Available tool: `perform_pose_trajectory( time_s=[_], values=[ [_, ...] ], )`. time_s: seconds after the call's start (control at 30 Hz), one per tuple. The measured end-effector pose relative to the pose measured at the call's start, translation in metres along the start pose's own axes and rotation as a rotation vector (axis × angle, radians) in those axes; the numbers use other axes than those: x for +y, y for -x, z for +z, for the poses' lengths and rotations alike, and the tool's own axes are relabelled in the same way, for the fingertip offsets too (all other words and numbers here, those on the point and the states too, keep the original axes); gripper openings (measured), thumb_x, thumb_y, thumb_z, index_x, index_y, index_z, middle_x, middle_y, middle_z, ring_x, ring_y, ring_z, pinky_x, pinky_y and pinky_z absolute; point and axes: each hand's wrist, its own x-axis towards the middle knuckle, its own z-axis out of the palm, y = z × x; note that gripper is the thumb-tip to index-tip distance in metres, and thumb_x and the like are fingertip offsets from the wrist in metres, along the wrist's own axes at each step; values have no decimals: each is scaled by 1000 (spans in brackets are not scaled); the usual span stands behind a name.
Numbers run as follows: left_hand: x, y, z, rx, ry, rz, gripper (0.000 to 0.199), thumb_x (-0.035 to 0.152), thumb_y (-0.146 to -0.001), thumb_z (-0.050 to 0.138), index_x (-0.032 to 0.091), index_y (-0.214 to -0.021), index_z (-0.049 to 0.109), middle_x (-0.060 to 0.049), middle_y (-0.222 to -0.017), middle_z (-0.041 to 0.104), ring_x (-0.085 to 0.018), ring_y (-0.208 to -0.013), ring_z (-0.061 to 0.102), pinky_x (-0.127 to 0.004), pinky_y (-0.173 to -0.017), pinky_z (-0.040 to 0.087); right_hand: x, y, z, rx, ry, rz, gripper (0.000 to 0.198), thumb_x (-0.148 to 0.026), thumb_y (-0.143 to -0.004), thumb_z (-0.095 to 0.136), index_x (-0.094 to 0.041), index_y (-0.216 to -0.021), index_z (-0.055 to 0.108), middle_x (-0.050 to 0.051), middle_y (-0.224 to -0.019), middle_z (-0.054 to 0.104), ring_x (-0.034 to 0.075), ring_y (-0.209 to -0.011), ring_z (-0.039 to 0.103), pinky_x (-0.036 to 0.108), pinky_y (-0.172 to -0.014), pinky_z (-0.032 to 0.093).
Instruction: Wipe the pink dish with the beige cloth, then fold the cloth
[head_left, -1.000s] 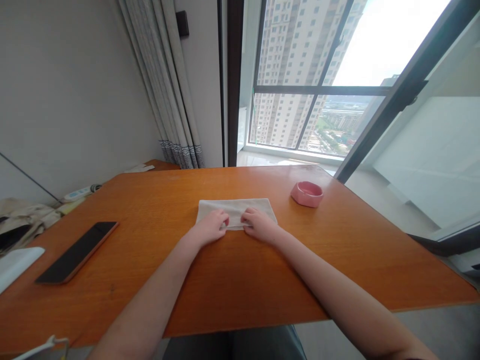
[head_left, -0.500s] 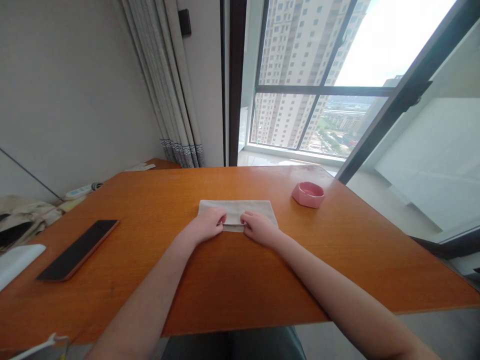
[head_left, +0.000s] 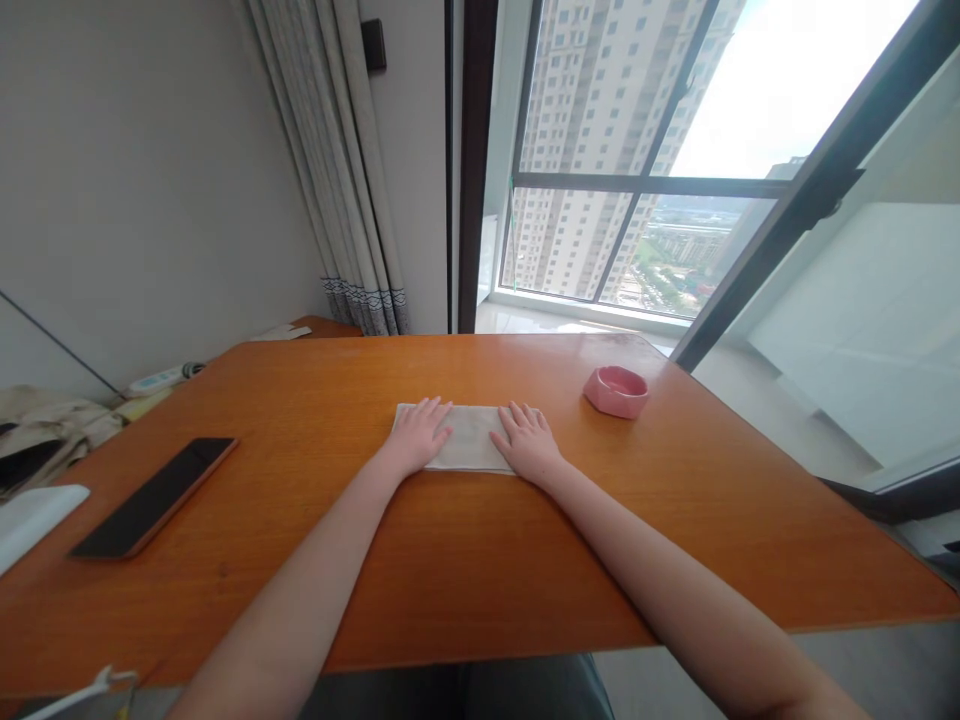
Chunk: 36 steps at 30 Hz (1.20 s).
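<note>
You have two hands on the table: your left hand (head_left: 418, 436) and your right hand (head_left: 529, 443). Under them lies one folded cloth (head_left: 469, 439). You can count one pink bowl (head_left: 616, 390), one dark phone (head_left: 154, 496), one orange table (head_left: 465, 560), one curtain (head_left: 337, 170) and one white remote (head_left: 161, 381) at the left edge.

Folded cloth (head_left: 469, 438) at centre of table (head_left: 480, 560); bowl (head_left: 616, 390) right of it, beyond; phone (head_left: 154, 495) far left, near edge.
</note>
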Motion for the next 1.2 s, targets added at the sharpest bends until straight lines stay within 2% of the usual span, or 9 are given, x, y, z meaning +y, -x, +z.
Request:
perform_pose_trajectory(
  time_s=[0.13,0.27,0.37,0.43,0.53,0.73,0.9,1.03,1.2],
  values=[
    [-28,-2,7,0,-115,-274,57,46,-89,26,18,-138,35,-12,-148,28,-30,-137,22,-53,-108,16,9,-4,0,-103,77,-7,64,-56,-90,25,-19,-141,30,11,-150,22,30,-138,14,49,-110,10],
    [-41,4,-14,132,-146,-473,57,50,-87,26,12,-114,58,-19,-123,55,-31,-116,49,-43,-92,40,17,-8,-10,-65,98,-16,61,-54,-90,28,-19,-140,32,11,-150,22,30,-138,14,47,-109,12],
    [-35,8,-28,-82,-54,-525,60,61,-81,28,14,-79,66,-18,-94,66,-31,-91,61,-38,-74,46,15,-2,-17,-18,106,72,54,-49,-90,33,-18,-133,42,14,-146,30,31,-133,26,46,-104,24],
    [-28,9,-30,-238,24,-468,49,59,-77,41,15,-72,63,-15,-85,67,-29,-80,63,-33,-65,46,9,4,-21,-21,121,152,47,-46,-88,37,-17,-122,52,16,-136,42,33,-122,38,47,-95,33],
    [-20,10,-29,-238,60,-353,23,37,-74,52,17,-80,61,-11,-88,67,-24,-78,63,-28,-63,44,0,10,-26,-25,133,184,40,-44,-87,39,-16,-108,59,17,-121,52,33,-110,46,44,-84,39],
    [-19,15,-51,241,-75,-446,22,20,-82,38,15,-99,51,-15,-93,62,-27,-84,60,-35,-69,44,-9,12,-23,61,90,-96,35,-44,-86,47,-21,-107,62,12,-133,45,29,-118,40,44,-98,27],
    [15,13,-46,517,80,-100,12,21,-83,43,19,-91,52,-8,-92,58,-21,-88,56,-33,-79,44,-19,18,-19,-25,-60,-298,41,-50,-81,54,-24,-113,61,9,-117,55,24,-108,46,43,-98,26],
    [57,11,-11,328,289,154,15,16,-80,46,20,-92,53,-4,-92,60,-18,-88,56,-30,-81,44,-21,16,-16,-11,-173,-354,32,-40,-83,54,-24,-109,62,7,-113,57,22,-106,48,39,-93,33],
    [74,14,11,164,291,192,17,15,-78,46,19,-91,56,-6,-94,63,-19,-89,57,-29,-81,43,-7,3,-13,29,-372,-223,26,-10,-79,41,-20,-84,65,3,-90,65,16,-89,57,27,-83,41]
  ],
)
